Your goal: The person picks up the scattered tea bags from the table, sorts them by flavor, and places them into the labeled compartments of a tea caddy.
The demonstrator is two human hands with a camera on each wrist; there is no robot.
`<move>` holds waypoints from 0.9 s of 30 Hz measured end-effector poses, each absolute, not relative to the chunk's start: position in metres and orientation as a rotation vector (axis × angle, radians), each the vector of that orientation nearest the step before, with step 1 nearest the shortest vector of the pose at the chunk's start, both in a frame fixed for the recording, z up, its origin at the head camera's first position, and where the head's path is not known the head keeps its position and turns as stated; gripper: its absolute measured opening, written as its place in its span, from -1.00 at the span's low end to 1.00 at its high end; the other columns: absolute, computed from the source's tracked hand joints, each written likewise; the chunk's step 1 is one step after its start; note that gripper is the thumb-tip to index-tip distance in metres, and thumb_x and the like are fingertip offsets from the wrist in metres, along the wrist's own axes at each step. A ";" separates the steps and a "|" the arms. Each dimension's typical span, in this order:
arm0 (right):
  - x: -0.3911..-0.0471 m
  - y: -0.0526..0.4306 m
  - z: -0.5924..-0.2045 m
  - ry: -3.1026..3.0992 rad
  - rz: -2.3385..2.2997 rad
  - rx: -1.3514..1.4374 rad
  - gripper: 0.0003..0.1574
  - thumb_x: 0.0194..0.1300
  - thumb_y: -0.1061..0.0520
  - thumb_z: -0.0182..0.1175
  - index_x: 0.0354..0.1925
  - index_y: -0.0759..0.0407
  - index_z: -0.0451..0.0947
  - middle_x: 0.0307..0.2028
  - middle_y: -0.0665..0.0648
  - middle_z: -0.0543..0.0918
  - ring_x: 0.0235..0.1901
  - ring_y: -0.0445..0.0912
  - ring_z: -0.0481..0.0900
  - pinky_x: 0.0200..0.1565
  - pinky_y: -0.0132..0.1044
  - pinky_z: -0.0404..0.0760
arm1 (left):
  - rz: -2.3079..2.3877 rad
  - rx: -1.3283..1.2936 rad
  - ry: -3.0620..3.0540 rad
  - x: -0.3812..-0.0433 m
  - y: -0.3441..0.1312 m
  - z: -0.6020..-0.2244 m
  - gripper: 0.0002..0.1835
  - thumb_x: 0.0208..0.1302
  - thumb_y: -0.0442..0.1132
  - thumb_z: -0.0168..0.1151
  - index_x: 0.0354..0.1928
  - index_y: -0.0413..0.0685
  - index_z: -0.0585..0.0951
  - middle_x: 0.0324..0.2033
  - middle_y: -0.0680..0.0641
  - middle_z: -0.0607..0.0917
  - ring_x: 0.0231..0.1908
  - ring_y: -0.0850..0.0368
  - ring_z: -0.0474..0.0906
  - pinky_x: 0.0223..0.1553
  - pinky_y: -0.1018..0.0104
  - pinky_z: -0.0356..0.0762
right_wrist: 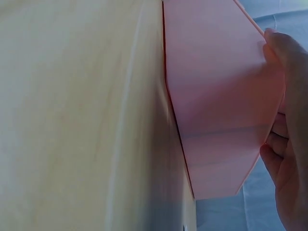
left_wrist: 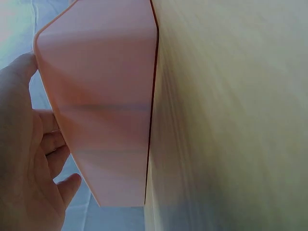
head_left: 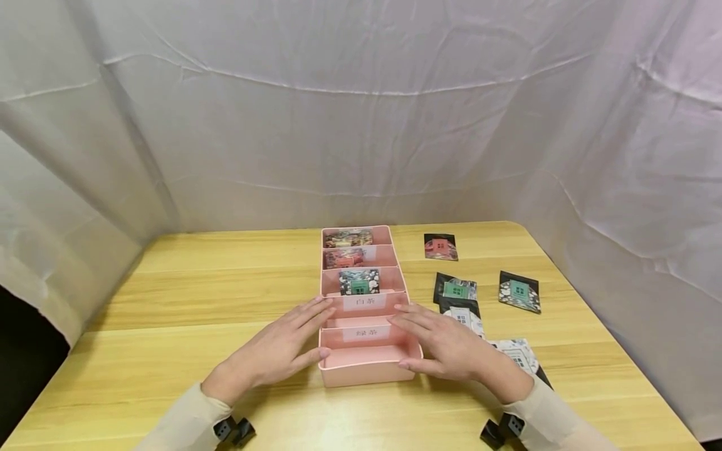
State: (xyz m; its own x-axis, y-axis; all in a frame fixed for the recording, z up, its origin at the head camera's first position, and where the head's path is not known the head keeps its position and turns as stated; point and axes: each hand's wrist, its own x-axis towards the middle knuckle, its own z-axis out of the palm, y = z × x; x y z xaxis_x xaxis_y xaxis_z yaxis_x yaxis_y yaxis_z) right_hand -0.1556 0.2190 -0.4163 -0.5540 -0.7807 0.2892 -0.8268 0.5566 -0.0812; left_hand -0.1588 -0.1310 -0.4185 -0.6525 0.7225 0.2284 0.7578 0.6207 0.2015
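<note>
A long pink divided box (head_left: 366,376) stands on the wooden table, its compartments running away from me. My left hand (head_left: 276,347) rests at its near left rim, fingers fairly straight and thumb by the front corner. On the opposite rim lies my right hand (head_left: 454,343), in much the same pose. In both wrist views the fingertips are right at the upper edge of the box's side wall. White labels with dark characters mark the dividers. Tea sachets lie in the far compartments: a green-labelled sachet (head_left: 359,283), a red one (head_left: 344,259) and a multicoloured one (head_left: 348,238).
Right of the box lie loose sachets: a red-labelled sachet (head_left: 441,247) at the back, a green-labelled one (head_left: 519,292) farther right, another green-labelled one (head_left: 459,289) overlapping a white-labelled sachet (head_left: 462,317), and a pale sachet (head_left: 516,354) near my right forearm. Pale curtains (head_left: 361,138) surround the table.
</note>
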 end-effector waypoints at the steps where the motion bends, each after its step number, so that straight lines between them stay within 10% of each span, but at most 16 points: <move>1: -0.156 0.219 -0.416 -2.572 0.306 1.351 -0.14 0.37 -0.38 0.04 0.41 0.07 0.30 0.40 0.16 0.32 0.39 0.03 0.23 0.28 0.03 0.39 | -0.412 -1.243 -2.712 -0.159 -0.131 -0.419 -0.26 0.49 0.21 -0.12 0.52 -0.06 0.12 0.50 -0.08 0.11 0.48 0.01 -0.06 0.41 -0.04 0.08; 19: -0.165 0.230 -0.406 -2.430 0.288 1.408 -0.09 0.45 -0.42 -0.25 0.39 0.21 0.31 0.34 0.22 0.39 0.33 0.11 0.32 0.24 0.05 0.42 | -0.320 -1.226 -2.674 -0.159 -0.130 -0.420 -0.28 0.50 0.21 -0.18 0.49 -0.12 0.18 0.49 -0.08 0.15 0.48 0.06 -0.05 0.44 0.03 0.01; 27: -0.173 0.241 -0.398 -2.450 0.323 1.328 -0.11 0.41 -0.39 -0.07 0.35 0.24 0.36 0.27 0.23 0.47 0.28 0.13 0.38 0.24 0.10 0.41 | -0.345 -1.223 -2.673 -0.157 -0.130 -0.420 -0.28 0.50 0.19 -0.16 0.49 -0.12 0.18 0.48 -0.08 0.15 0.47 0.05 -0.03 0.44 0.10 0.01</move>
